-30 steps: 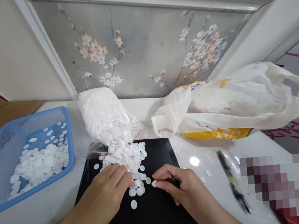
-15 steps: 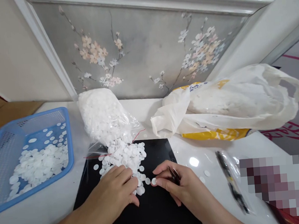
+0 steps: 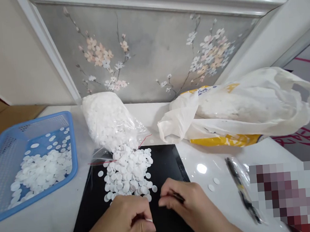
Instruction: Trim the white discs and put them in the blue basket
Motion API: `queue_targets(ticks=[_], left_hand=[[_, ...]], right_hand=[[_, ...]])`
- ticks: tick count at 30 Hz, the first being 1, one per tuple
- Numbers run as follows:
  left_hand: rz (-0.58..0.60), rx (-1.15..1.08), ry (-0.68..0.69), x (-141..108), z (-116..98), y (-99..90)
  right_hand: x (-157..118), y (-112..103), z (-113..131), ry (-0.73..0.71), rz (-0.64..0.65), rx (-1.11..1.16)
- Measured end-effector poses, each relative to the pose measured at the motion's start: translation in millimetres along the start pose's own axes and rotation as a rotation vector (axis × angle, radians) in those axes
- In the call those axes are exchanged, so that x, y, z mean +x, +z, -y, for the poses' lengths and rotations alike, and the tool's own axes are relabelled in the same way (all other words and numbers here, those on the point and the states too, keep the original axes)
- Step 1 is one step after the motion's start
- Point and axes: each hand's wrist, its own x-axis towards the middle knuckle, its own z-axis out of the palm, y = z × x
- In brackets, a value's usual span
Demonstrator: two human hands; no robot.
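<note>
Left grip: your left hand (image 3: 129, 217) pinches a white disc (image 3: 149, 220) above the black board (image 3: 168, 222) | Right grip: your right hand (image 3: 188, 199) closes round a dark slim tool (image 3: 178, 196) | Risk: the narrow pinch could slip; your knuckles, near the loose pile (image 3: 131, 171), might scatter it

I see one small white disc (image 3: 149, 220) pinched between the thumb and fingers of the left hand (image 3: 133, 214), its thin edge turned to my view. A dark, slender tool (image 3: 178, 197) sits inside the curled right hand (image 3: 188, 199), mostly covered. The loose white discs (image 3: 129, 169) form a heap, overlapping each other, on the black board (image 3: 165, 161).
</note>
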Motion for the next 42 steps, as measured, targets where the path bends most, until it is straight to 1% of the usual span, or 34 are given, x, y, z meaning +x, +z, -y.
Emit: queue_targets(ticks=[2, 3, 5, 7, 9, 11, 13, 15, 17, 20, 24, 31, 35, 36, 37, 38, 39, 40, 42], left_hand=[[0.065, -0.209, -0.115, 1, 3, -0.9], [0.091, -0.315, -0.142, 3, 4, -1.6], [0.112, -0.5, -0.152, 6, 3, -3.3], [0.093, -0.617, -0.162, 9, 1, -5.3], [0.035, -0.666, -0.192, 11, -3, -7.3], [-0.021, -0.691, -0.229, 11, -7, -9.1], [-0.056, -0.725, -0.259, 9, -10, -10.3], [-0.076, -0.759, -0.272, 6, -13, -11.0], [-0.08, -0.78, -0.273, 4, -14, -11.1], [-0.06, -0.814, -0.279, 3, -14, -11.1], [-0.041, -0.854, -0.278, 4, -11, -11.3], [-0.021, -0.886, -0.287, 5, -10, -11.3], [-0.009, -0.901, -0.287, 5, -11, -12.1], [0.004, -0.905, -0.28, 5, -11, -12.4], [0.023, -0.909, -0.271, 5, -12, -12.7], [0.046, -0.917, -0.258, 5, -12, -12.8], [0.064, -0.929, -0.245, 4, -12, -12.8], [0.077, -0.944, -0.23, 4, -12, -12.5], [0.075, -0.965, -0.213, 3, -12, -11.3]], right_hand=[[6, -2, -5, -0.1, -0.101, -0.17], [8, -2, -8, -0.152, -0.117, -0.232], [11, 1, -12, -0.239, -0.108, -0.331], [11, 5, -13, -0.306, -0.098, -0.403], [10, 6, -12, -0.322, -0.11, -0.387], [9, 4, -8, -0.235, -0.136, -0.273], [7, 0, -1, -0.055, -0.128, -0.098], [5, -4, 5, 0.129, -0.06, 0.102], [5, -5, 8, 0.233, 0.026, 0.289], [5, -3, 7, 0.265, 0.087, 0.481], [5, 1, 3, 0.302, 0.104, 0.613], [8, 1, 3, 0.33, 0.097, 0.664], [6, 0, 3, 0.311, 0.103, 0.623], [4, 0, 3, 0.28, 0.082, 0.569], [2, 0, 3, 0.216, 0.045, 0.479], [-1, 1, 3, 0.103, -0.004, 0.359], [-3, 1, 2, -0.059, -0.056, 0.214], [-5, 3, 2, -0.253, -0.102, 0.059], [-7, 6, 1, -0.63, -0.133, -0.202]])
